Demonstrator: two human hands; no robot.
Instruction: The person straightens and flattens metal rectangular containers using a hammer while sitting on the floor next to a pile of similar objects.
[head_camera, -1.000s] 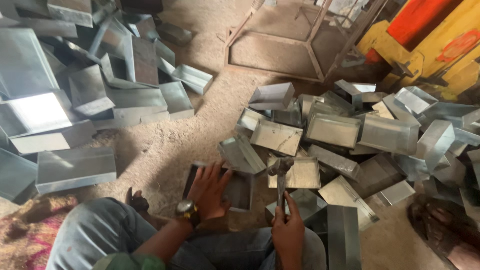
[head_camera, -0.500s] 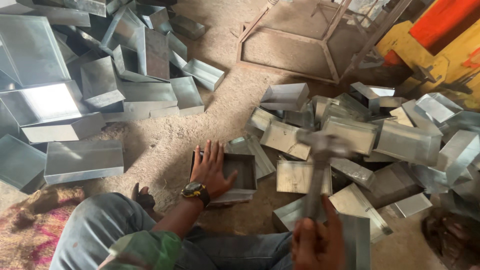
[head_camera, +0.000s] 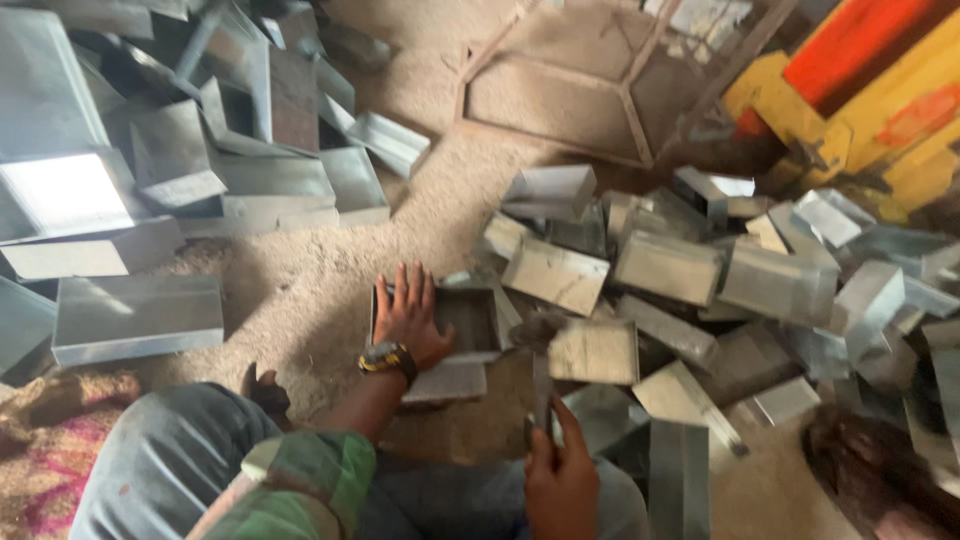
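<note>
Metal box (head_camera: 470, 322) lies under the left hand (head_camera: 410, 318).

Dull silver-grey metal boxes (head_camera: 668, 266) everywhere on the sandy tan floor (head_camera: 300, 290); a black and yellow wristwatch (head_camera: 385, 358); faded blue-grey trousers (head_camera: 170, 455); a green camouflage sleeve (head_camera: 305, 485); a pink patterned cloth (head_camera: 45, 455); a yellow and orange-red machine (head_camera: 860, 90).

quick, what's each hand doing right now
Left hand: open, fingers spread, pressing flat on the open metal box.
Right hand: closed around the hammer handle.
</note>
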